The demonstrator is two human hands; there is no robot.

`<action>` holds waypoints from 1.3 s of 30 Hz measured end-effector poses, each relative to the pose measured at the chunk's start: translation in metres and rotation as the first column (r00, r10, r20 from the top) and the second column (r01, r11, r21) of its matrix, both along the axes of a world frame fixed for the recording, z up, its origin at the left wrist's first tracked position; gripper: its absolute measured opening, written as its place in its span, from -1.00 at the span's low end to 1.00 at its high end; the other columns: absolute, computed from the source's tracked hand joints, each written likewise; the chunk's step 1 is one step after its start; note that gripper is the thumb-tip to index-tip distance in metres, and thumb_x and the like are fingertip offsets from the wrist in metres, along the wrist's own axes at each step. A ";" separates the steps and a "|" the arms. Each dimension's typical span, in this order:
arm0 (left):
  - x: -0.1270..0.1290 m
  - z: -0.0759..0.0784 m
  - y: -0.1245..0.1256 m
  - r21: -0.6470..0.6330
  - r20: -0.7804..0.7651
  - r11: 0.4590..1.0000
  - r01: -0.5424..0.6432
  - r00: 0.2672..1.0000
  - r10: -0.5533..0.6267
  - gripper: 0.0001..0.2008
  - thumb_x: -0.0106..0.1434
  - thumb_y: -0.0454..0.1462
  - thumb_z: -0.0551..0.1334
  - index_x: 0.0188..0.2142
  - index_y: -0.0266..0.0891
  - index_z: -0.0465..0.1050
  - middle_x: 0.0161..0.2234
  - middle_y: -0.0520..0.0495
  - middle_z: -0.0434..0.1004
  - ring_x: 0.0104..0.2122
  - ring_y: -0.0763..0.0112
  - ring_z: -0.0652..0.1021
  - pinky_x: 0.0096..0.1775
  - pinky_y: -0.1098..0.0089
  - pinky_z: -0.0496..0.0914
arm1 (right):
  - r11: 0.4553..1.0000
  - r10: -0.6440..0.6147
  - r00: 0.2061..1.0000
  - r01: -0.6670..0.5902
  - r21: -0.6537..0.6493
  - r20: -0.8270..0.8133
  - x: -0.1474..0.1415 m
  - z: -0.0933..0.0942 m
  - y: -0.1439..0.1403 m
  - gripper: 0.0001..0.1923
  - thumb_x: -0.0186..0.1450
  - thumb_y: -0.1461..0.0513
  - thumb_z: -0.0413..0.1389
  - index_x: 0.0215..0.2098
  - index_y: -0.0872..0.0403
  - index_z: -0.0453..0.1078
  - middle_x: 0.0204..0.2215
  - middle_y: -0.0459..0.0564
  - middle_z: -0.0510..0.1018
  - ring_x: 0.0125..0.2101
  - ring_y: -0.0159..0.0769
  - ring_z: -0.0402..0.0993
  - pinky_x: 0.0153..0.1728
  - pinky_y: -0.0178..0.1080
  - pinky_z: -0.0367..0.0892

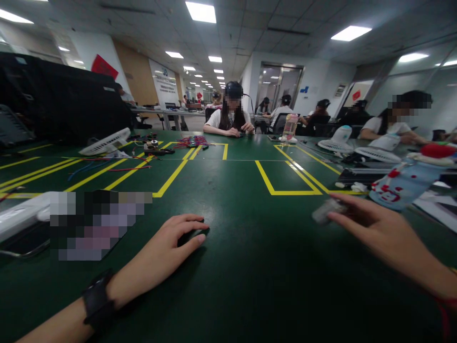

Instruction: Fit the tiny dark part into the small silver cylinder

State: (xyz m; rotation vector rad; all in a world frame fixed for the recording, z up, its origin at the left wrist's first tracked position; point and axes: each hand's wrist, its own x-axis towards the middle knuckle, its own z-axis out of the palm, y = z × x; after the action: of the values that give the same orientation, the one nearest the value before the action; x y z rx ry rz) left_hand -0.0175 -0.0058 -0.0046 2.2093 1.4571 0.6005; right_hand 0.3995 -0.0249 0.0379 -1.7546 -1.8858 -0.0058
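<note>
My left hand [178, 240] rests on the green table [235, 247], fingers and thumb apart, with nothing I can make out between them. A black watch-like band [97, 301] is around that wrist. To the right, my right hand [380, 233] pinches a small grey, crumpled-looking object [326, 212] between thumb and fingers, just above the tabletop. Motion blur hides what kind of thing it is. Beyond that hand stands a light-blue bottle [400, 183] with red and white decorations, tilted in the wide view.
On the left lie a white fan [107, 142], a white device [24, 214] and a blurred-out flat item [103, 228]. Coloured wires [193, 141] lie farther back. Yellow tape [296, 193] marks the table. A person [232, 114] sits opposite. More fans [335, 143] stand at right.
</note>
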 end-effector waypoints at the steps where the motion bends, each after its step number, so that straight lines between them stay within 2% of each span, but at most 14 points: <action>1: 0.000 -0.001 0.000 -0.001 -0.002 1.000 0.001 1.000 -0.001 -0.68 0.30 -0.03 0.12 0.02 0.07 0.41 0.13 0.02 0.35 0.12 0.17 0.35 0.13 0.06 0.24 | 0.987 0.160 0.987 -0.160 0.009 -0.026 -0.025 -0.001 0.000 -0.49 0.23 0.00 0.08 0.10 -0.01 0.30 -0.09 0.04 0.48 -0.22 -0.27 0.48 -0.22 -0.21 0.41; 4: -0.001 -0.002 0.000 0.012 -0.014 1.000 0.007 1.000 -0.007 -0.68 0.30 -0.04 0.12 0.02 0.08 0.41 0.13 0.02 0.34 0.12 0.17 0.34 0.14 0.06 0.23 | 0.854 0.513 0.855 -0.518 -0.058 -0.083 -0.095 -0.007 0.000 -0.56 0.27 0.13 0.06 0.12 -0.04 0.26 -0.01 -0.02 0.42 -0.07 -0.34 0.39 -0.03 -0.23 0.35; 6: -0.002 -0.003 0.000 0.029 -0.019 1.000 0.010 1.000 -0.010 -0.68 0.30 -0.04 0.13 0.01 0.08 0.41 0.12 0.03 0.35 0.12 0.17 0.34 0.15 0.07 0.22 | 0.785 0.599 0.791 -0.611 -0.101 -0.127 -0.126 -0.011 0.000 -0.56 0.27 0.18 0.05 0.13 -0.03 0.24 -0.02 -0.03 0.41 -0.06 -0.37 0.37 -0.01 -0.25 0.33; 9: 0.000 -0.001 0.000 0.050 -0.015 0.999 0.008 1.000 -0.008 -0.70 0.30 -0.05 0.13 -0.01 0.06 0.44 0.09 0.02 0.39 0.10 0.16 0.37 0.14 0.08 0.23 | 0.758 0.627 0.759 -0.646 -0.083 -0.175 -0.146 -0.020 0.002 -0.57 0.28 0.23 0.02 0.12 -0.02 0.24 -0.04 -0.01 0.40 -0.09 -0.38 0.36 -0.04 -0.25 0.33; 13: 0.025 0.015 -0.003 0.103 0.083 0.995 -0.016 0.996 0.008 -0.72 0.31 -0.09 0.13 -0.03 0.00 0.45 0.00 -0.01 0.48 0.01 0.18 0.44 0.08 0.13 0.30 | 0.786 0.576 0.768 -0.614 -0.069 -0.279 -0.143 -0.036 0.006 -0.34 0.20 0.20 0.13 0.23 -0.02 0.03 0.00 0.02 0.38 -0.05 -0.33 0.35 0.00 -0.18 0.30; 15: 0.047 0.027 -0.006 0.130 0.152 0.991 0.031 0.987 -0.051 -0.75 0.33 -0.12 0.13 -0.04 0.01 0.45 0.00 0.02 0.47 -0.02 0.24 0.46 0.05 0.19 0.33 | 0.802 0.525 0.771 -0.590 -0.096 -0.360 -0.141 -0.042 0.008 -0.21 0.16 0.18 0.18 0.26 0.00 -0.09 -0.03 0.03 0.41 -0.07 -0.31 0.38 0.00 -0.16 0.30; 18: 0.076 0.041 -0.009 0.147 0.184 0.978 0.151 0.967 -0.177 -0.81 0.30 -0.20 0.18 -0.12 0.01 0.51 -0.09 0.04 0.51 -0.09 0.29 0.49 -0.02 0.25 0.37 | 0.800 0.494 0.757 -0.589 -0.118 -0.428 -0.142 -0.047 0.010 -0.23 0.15 0.17 0.21 0.22 0.02 -0.06 -0.08 0.00 0.45 -0.09 -0.33 0.40 -0.02 -0.17 0.31; 21: 0.084 0.046 -0.008 0.155 0.235 0.979 0.132 0.958 -0.166 -0.84 0.30 -0.28 0.19 -0.24 -0.07 0.56 -0.21 0.02 0.53 -0.19 0.34 0.51 -0.10 0.32 0.39 | 0.798 0.517 0.753 -0.596 -0.089 -0.408 -0.144 -0.045 0.009 -0.32 0.14 0.18 0.21 0.17 -0.01 0.04 -0.05 -0.03 0.43 -0.07 -0.36 0.38 -0.02 -0.22 0.30; 25: 0.070 0.036 -0.003 0.128 0.246 0.991 0.041 0.967 -0.071 -0.86 0.28 -0.23 0.23 -0.24 -0.04 0.58 -0.18 0.01 0.51 -0.16 0.32 0.51 -0.08 0.28 0.38 | 0.792 0.562 0.762 -0.608 -0.058 -0.320 -0.141 -0.038 0.006 -0.50 0.14 0.26 0.15 0.04 -0.04 0.21 -0.05 -0.11 0.40 -0.08 -0.41 0.35 -0.04 -0.29 0.29; 28: 0.063 0.018 0.001 0.093 0.090 0.992 0.085 0.992 -0.093 -0.86 0.24 -0.19 0.26 -0.24 0.09 0.60 -0.01 0.03 0.49 -0.01 0.21 0.45 0.03 0.12 0.30 | 0.795 0.560 0.770 -0.603 -0.062 -0.305 -0.139 -0.037 0.005 -0.59 0.14 0.27 0.12 -0.03 -0.02 0.26 -0.13 -0.12 0.43 -0.16 -0.44 0.36 -0.12 -0.32 0.31; 32: 0.066 -0.001 0.004 0.125 -0.102 0.979 0.158 0.984 -0.145 -0.82 0.26 -0.13 0.23 -0.17 0.23 0.56 0.14 0.10 0.39 0.12 0.11 0.35 0.09 -0.02 0.21 | 0.799 0.580 0.775 -0.602 -0.014 -0.252 -0.141 -0.041 0.003 -0.48 0.15 0.27 0.11 0.09 -0.02 0.19 -0.02 -0.07 0.38 -0.05 -0.40 0.32 0.01 -0.28 0.27; 35: 0.065 -0.001 0.004 0.101 -0.106 0.982 0.161 0.983 -0.151 -0.73 0.27 -0.10 0.21 -0.04 0.22 0.48 0.19 0.10 0.33 0.17 0.12 0.31 0.13 -0.02 0.17 | 0.793 0.596 0.770 -0.608 0.022 -0.228 -0.139 -0.042 0.002 -0.47 0.18 0.26 0.08 0.12 -0.06 0.15 -0.01 -0.08 0.37 -0.03 -0.41 0.32 0.03 -0.28 0.26; 37: 0.056 0.003 0.003 0.048 -0.047 0.990 0.136 0.990 -0.134 -0.61 0.27 -0.07 0.19 0.11 0.16 0.34 0.22 0.08 0.28 0.18 0.16 0.30 0.17 0.03 0.16 | 0.827 0.554 0.804 -0.561 0.035 -0.216 -0.128 -0.037 0.003 -0.53 0.21 0.23 0.07 0.09 -0.07 0.18 -0.03 -0.09 0.38 -0.05 -0.42 0.33 0.01 -0.29 0.28; 39: 0.038 0.008 0.003 -0.010 0.017 0.997 0.081 0.997 -0.081 -0.52 0.29 -0.03 0.14 0.20 0.11 0.20 0.24 0.07 0.25 0.18 0.20 0.31 0.18 0.08 0.17 | 0.901 0.431 0.883 -0.431 0.045 -0.187 -0.104 -0.030 0.007 -0.56 0.22 0.18 0.07 0.07 -0.06 0.20 -0.03 -0.07 0.39 -0.06 -0.38 0.35 -0.01 -0.26 0.29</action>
State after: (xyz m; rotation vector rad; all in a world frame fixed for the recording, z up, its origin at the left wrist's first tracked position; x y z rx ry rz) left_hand 0.0210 -0.0028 0.0037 2.2385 1.3519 0.5811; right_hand 0.2957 -0.0179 0.0080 -1.2455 -2.0834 0.3186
